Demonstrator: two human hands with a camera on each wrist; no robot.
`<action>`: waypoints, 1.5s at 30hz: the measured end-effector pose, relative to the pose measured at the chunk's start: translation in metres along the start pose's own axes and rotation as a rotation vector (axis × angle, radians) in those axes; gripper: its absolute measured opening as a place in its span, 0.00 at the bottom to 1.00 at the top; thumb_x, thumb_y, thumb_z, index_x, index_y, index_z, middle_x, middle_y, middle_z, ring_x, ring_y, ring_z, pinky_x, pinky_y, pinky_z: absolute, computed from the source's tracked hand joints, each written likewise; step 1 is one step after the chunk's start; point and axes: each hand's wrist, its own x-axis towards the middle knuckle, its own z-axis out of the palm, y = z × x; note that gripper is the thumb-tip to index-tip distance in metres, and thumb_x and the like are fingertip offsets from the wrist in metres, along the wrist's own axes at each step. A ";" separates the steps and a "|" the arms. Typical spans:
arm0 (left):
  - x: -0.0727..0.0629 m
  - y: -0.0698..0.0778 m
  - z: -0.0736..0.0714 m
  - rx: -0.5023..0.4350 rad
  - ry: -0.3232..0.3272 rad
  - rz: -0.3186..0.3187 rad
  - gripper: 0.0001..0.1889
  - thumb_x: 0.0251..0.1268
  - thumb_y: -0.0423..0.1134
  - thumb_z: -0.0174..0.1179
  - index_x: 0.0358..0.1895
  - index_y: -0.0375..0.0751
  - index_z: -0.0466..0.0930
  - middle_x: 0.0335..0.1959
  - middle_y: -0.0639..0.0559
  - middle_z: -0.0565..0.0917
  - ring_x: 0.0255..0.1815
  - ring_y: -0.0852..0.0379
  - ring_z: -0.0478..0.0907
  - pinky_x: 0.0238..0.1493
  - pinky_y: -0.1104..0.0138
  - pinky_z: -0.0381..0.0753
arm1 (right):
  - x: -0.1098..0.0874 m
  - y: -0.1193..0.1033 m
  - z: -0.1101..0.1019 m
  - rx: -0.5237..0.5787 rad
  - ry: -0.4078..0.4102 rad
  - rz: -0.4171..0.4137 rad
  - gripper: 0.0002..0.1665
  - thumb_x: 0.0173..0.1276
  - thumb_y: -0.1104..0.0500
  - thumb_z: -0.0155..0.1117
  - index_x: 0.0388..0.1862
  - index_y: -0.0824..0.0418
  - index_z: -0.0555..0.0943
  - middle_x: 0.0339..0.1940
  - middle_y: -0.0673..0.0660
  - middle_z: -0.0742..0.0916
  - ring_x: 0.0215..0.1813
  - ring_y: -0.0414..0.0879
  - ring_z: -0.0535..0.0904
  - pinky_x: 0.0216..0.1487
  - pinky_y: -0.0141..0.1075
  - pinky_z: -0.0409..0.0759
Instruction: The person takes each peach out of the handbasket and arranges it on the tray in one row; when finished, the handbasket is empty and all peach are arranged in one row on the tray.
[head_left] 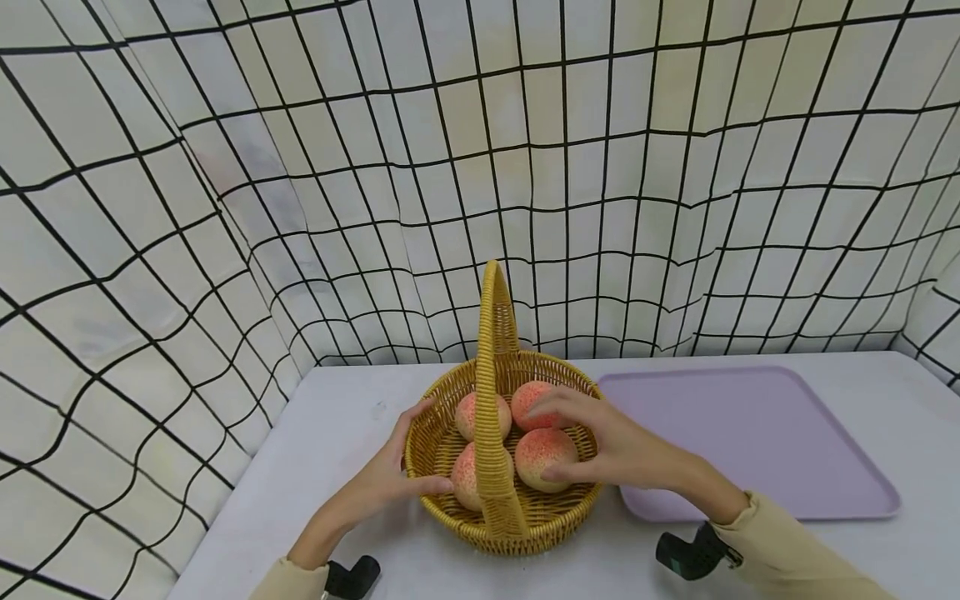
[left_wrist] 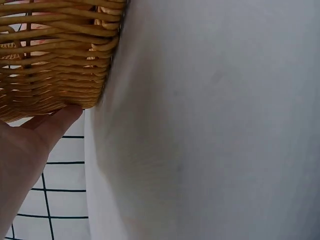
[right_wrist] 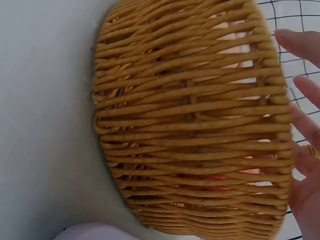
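Holding basket (head_left: 551, 529) by its left side with left hand (head_left: 386, 471), spreading right hand (head_left: 618, 442) wide over two peaches (head_left: 546, 460) inside, whether touching unclear, with two more partly behind handle (head_left: 491, 375), on white table (head_left: 360, 400), just beside purple tray (head_left: 750, 442) at right.

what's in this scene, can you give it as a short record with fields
basket: wicker, upright on table, handle up
contents: four peaches
left hand: on basket's left side, thumb at rim
right hand: over basket, spread by the two right-hand peaches, contact unclear
tray: purple, flat on table, right of basket
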 end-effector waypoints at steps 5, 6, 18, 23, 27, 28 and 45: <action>0.001 0.001 0.004 0.000 0.014 0.003 0.59 0.58 0.49 0.78 0.86 0.52 0.43 0.87 0.42 0.45 0.85 0.33 0.42 0.78 0.34 0.48 | 0.004 0.008 0.004 -0.063 -0.065 0.045 0.26 0.65 0.60 0.79 0.61 0.50 0.83 0.60 0.46 0.82 0.66 0.46 0.75 0.66 0.47 0.78; 0.001 0.002 0.004 0.001 0.018 -0.002 0.60 0.58 0.49 0.78 0.86 0.53 0.43 0.87 0.42 0.45 0.85 0.33 0.42 0.78 0.34 0.48 | 0.004 0.008 0.004 -0.101 -0.077 0.048 0.25 0.64 0.61 0.80 0.60 0.51 0.84 0.59 0.46 0.82 0.65 0.45 0.76 0.66 0.47 0.78; 0.002 0.004 0.002 0.016 0.007 -0.024 0.61 0.58 0.49 0.78 0.86 0.56 0.41 0.87 0.43 0.44 0.85 0.34 0.43 0.78 0.35 0.49 | 0.014 0.007 0.006 -0.248 -0.207 0.065 0.28 0.61 0.59 0.82 0.60 0.49 0.84 0.59 0.45 0.82 0.61 0.42 0.77 0.63 0.43 0.80; -0.001 0.003 0.001 0.006 0.010 -0.027 0.61 0.58 0.50 0.78 0.86 0.56 0.40 0.87 0.42 0.43 0.85 0.33 0.44 0.78 0.36 0.50 | 0.017 0.006 0.009 -0.226 -0.240 0.063 0.28 0.61 0.58 0.81 0.61 0.47 0.84 0.59 0.45 0.82 0.60 0.40 0.78 0.62 0.41 0.80; 0.000 0.002 0.001 0.011 0.003 -0.015 0.61 0.58 0.50 0.77 0.86 0.55 0.40 0.87 0.43 0.42 0.85 0.33 0.44 0.78 0.37 0.50 | 0.018 0.006 0.011 -0.246 -0.223 0.084 0.28 0.59 0.58 0.82 0.59 0.47 0.85 0.58 0.45 0.83 0.59 0.40 0.78 0.61 0.43 0.80; 0.001 0.002 0.001 0.012 0.000 -0.016 0.61 0.58 0.50 0.77 0.86 0.55 0.40 0.87 0.43 0.42 0.85 0.33 0.44 0.79 0.37 0.51 | 0.018 0.006 0.012 -0.250 -0.213 0.090 0.28 0.58 0.58 0.83 0.58 0.47 0.85 0.57 0.45 0.83 0.58 0.41 0.78 0.60 0.43 0.80; 0.002 -0.003 -0.004 0.016 -0.052 0.032 0.69 0.52 0.49 0.81 0.87 0.56 0.33 0.87 0.40 0.39 0.84 0.29 0.43 0.76 0.35 0.51 | -0.005 -0.027 -0.063 -0.119 0.175 0.147 0.36 0.51 0.64 0.87 0.59 0.47 0.84 0.59 0.48 0.82 0.59 0.49 0.77 0.49 0.46 0.83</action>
